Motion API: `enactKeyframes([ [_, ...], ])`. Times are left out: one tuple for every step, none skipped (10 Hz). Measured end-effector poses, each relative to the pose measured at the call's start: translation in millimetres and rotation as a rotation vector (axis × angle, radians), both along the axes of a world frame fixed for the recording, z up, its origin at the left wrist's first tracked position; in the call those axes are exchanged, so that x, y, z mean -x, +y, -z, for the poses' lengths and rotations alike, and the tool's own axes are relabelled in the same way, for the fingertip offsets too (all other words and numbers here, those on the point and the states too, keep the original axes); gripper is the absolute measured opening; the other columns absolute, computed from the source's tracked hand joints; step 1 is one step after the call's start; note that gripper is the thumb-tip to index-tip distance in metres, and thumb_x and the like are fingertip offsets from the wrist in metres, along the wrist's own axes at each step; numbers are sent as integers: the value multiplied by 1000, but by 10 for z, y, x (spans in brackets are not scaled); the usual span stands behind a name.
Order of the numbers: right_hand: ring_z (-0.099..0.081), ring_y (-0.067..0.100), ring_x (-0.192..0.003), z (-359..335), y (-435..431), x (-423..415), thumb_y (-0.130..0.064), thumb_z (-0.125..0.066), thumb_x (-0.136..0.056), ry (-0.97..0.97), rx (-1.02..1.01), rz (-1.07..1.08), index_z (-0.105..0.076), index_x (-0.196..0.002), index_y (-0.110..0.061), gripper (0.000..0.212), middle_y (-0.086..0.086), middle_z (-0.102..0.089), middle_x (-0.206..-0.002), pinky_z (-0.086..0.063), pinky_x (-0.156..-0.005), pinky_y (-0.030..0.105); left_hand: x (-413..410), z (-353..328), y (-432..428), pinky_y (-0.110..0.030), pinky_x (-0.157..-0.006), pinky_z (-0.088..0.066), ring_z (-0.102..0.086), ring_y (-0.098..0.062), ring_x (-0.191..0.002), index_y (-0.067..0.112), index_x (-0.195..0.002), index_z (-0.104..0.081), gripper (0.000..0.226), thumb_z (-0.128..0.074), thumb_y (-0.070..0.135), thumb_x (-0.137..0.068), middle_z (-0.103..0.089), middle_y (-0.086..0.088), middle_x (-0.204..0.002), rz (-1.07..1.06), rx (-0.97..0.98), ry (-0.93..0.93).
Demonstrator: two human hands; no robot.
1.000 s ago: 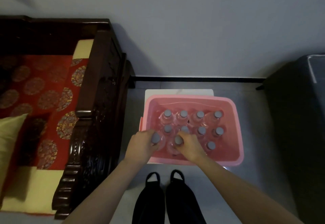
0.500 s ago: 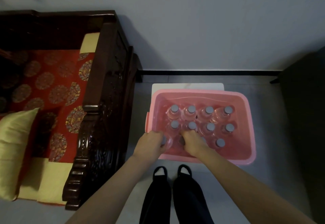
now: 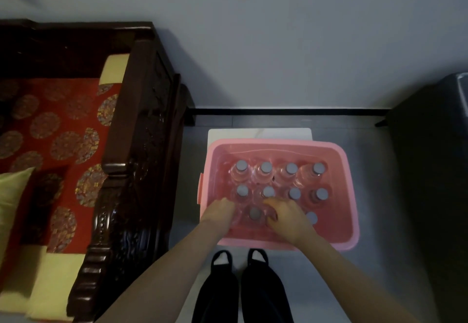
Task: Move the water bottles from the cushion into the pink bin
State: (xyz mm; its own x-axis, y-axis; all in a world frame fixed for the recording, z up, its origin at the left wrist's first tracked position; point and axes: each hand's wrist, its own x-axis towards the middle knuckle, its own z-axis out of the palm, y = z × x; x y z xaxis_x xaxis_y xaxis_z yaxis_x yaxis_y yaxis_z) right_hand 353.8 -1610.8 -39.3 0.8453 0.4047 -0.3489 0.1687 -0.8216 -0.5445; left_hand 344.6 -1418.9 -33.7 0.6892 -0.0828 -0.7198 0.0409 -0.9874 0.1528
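No readable text, label or number on the water bottles [image 3: 266, 168] (caps plain grey).

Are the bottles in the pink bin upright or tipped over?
Upright: the clear plastic water bottles in the pink plastic bin show grey caps facing up.

Right hand [image 3: 286, 217] moved right off the near-row bottle [image 3: 254, 213], grey cap now bare between the hands, left hand [image 3: 220, 212] sunk lower into the pink bin [image 3: 278, 143]

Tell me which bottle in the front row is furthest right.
The bottle nearest the pink bin's front right corner. The other front-row cap in view sits well to its left, and the remaining eight stand in the two rows behind.
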Motion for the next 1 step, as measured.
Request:
enactKeyframes([
  [-63, 22, -80, 22, -18, -7, -6, -57, -74, 15, -26, 30, -68, -110, -17, 39, 3, -69, -91, -40, -62, 24, -5, 24, -39, -38, -84, -49, -64, -36, -104, 4, -107, -68, 31, -51, -1, -81, -66, -21, -113, -25, 5, 45],
])
